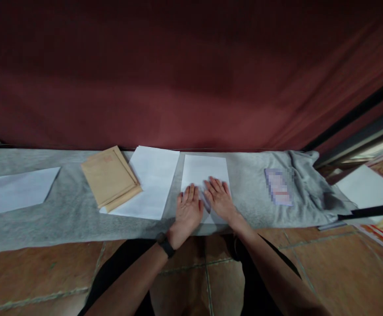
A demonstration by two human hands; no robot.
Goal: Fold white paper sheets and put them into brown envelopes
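Note:
A white sheet of paper (204, 169) lies on the grey cloth (62, 219) straight in front of me. Both hands rest flat on its near half, side by side. My left hand (188, 210), with a black watch on the wrist, has its fingers stretched out on the sheet's left part. My right hand (219, 198) lies open on the right part, fingers spread. The near end of the sheet seems folded under the hands; the fold itself is partly hidden.
Left of the sheet lies a stack of white paper (150, 184) with brown envelopes (109, 177) on its left edge. Another white sheet (13, 189) is far left. A blurred small card (279, 186) lies to the right, and more paper (367, 186) far right. Tiled floor below.

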